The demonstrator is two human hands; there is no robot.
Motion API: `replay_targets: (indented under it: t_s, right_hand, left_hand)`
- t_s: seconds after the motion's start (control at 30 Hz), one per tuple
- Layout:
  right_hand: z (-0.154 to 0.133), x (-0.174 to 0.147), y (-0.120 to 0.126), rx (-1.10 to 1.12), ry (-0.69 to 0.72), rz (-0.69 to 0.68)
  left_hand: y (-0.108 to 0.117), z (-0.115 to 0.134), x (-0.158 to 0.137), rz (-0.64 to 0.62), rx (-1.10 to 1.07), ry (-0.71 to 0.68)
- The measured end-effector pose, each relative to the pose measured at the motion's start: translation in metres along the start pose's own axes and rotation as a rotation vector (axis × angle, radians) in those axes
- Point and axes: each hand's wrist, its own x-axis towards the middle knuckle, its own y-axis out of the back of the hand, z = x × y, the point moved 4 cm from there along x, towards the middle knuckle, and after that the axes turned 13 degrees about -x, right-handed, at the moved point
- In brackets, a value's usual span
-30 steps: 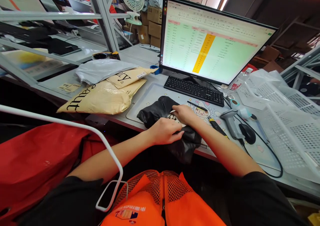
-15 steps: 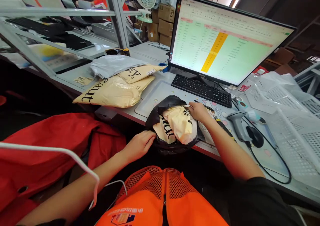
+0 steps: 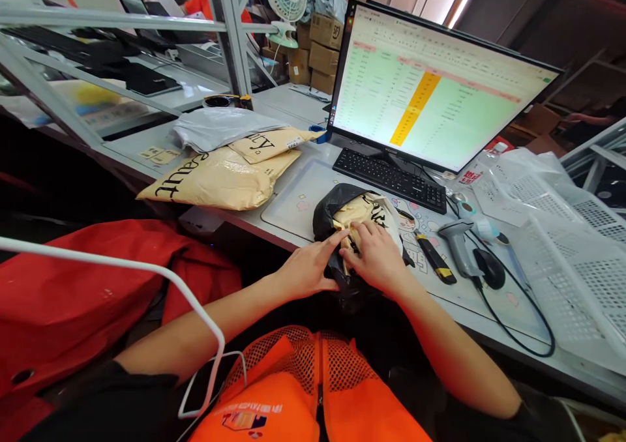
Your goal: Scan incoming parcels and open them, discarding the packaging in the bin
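Observation:
A black plastic bag [image 3: 328,208] sits at the front edge of the desk, its mouth open, with a crumpled cream mailer bag [image 3: 364,208] with black lettering inside. My left hand [image 3: 313,266] lies over the near left rim, fingers stretched onto the cream mailer and thumb spread apart. Close beside it, my right hand [image 3: 376,259] has its bent fingers closed on the cream mailer. The fingertips of both hands almost meet. Part of the mailer is hidden under them.
Left on the desk lies a filled cream mailer [image 3: 220,178] with a grey bag [image 3: 220,128] on top. A keyboard [image 3: 388,180] and monitor [image 3: 435,90] stand behind. To the right are a utility knife [image 3: 435,258], a barcode scanner [image 3: 458,250], a mouse [image 3: 489,269] and white baskets [image 3: 567,279].
Both hands have left the black bag's rim and come together over the cream mailer. The bag has shifted slightly right, and the utility knife is now more exposed.

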Motion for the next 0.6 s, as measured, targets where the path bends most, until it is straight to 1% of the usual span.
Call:
replay_targets:
  t_s: [0.1, 0.17, 0.23, 0.27, 0.3, 0.37, 0.47, 0.5, 0.53, 0.6]
  right_hand:
    - [0.0, 0.018, -0.008, -0.138, -0.087, -0.045]
    - [-0.002, 0.026, -0.005, -0.198, -0.088, -0.075]
    - [0.002, 0.032, 0.007, -0.147, -0.049, -0.064]
    - [0.009, 0.033, 0.016, -0.07, -0.044, -0.03]
    - [0.019, 0.033, 0.027, 0.039, -0.054, 0.013]
    - [0.048, 0.029, 0.052, 0.308, -0.099, 0.102]
    - [0.1, 0.011, 0.086, 0.64, -0.136, 0.241]
    - [0.119, 0.002, 0.096, 0.698, -0.157, 0.311]
    - [0.139, -0.007, 0.105, 0.698, -0.192, 0.391]
    - [0.175, -0.023, 0.119, 0.554, -0.278, 0.527]
  left_hand:
    - [-0.002, 0.002, 0.003, -0.024, -0.049, -0.002]
    - [0.001, 0.004, 0.001, -0.019, -0.013, 0.011]
    - [0.009, 0.003, -0.003, 0.003, 0.043, 0.031]
    - [0.015, 0.002, -0.005, 0.019, 0.074, 0.049]
    - [0.024, -0.001, -0.007, 0.039, 0.106, 0.074]
    - [0.048, -0.011, -0.01, 0.096, 0.169, 0.139]
    - [0.096, -0.037, -0.011, 0.226, 0.21, 0.285]
    - [0.112, -0.048, -0.012, 0.266, 0.2, 0.338]
    - [0.125, -0.059, -0.014, 0.298, 0.188, 0.389]
    - [0.14, -0.077, -0.019, 0.324, 0.174, 0.468]
